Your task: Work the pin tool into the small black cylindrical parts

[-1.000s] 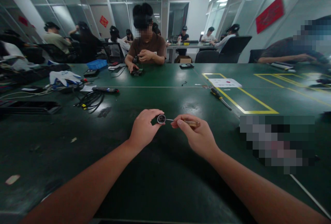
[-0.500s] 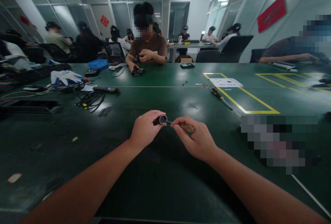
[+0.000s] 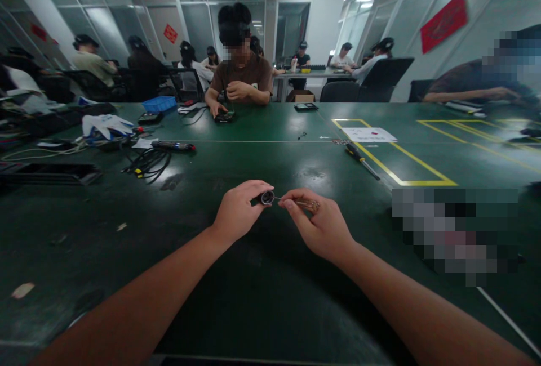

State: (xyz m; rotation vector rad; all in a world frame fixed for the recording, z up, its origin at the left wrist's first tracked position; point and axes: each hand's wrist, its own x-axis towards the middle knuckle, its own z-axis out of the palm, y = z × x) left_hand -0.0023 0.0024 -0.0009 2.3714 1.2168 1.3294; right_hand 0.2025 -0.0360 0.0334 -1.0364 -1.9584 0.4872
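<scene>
My left hand (image 3: 236,211) is closed around a small dark cylindrical part (image 3: 267,197), whose round, ringed open end faces me. Opposite it, my right hand (image 3: 323,222) pinches a small screwdriver (image 3: 306,204) by its translucent amber handle. The thin metal shaft points left, and its tip is at the rim of the cylinder; whether it sits in a screw I cannot tell. Both hands are held above the green table (image 3: 270,309). Most of the cylinder's body is hidden by my left fingers.
A larger black-and-yellow screwdriver (image 3: 362,160) lies ahead on the right, by a paper sheet (image 3: 369,134). To the left are a black cable coil (image 3: 147,164), a pen-shaped tool (image 3: 173,146) and white gloves (image 3: 107,126). Across the table a co-worker (image 3: 240,81) handles a dark device.
The cylinder has tilted slightly in my left hand, and the amber handle has turned a little between my right fingers. Both hands stay in nearly the same place.
</scene>
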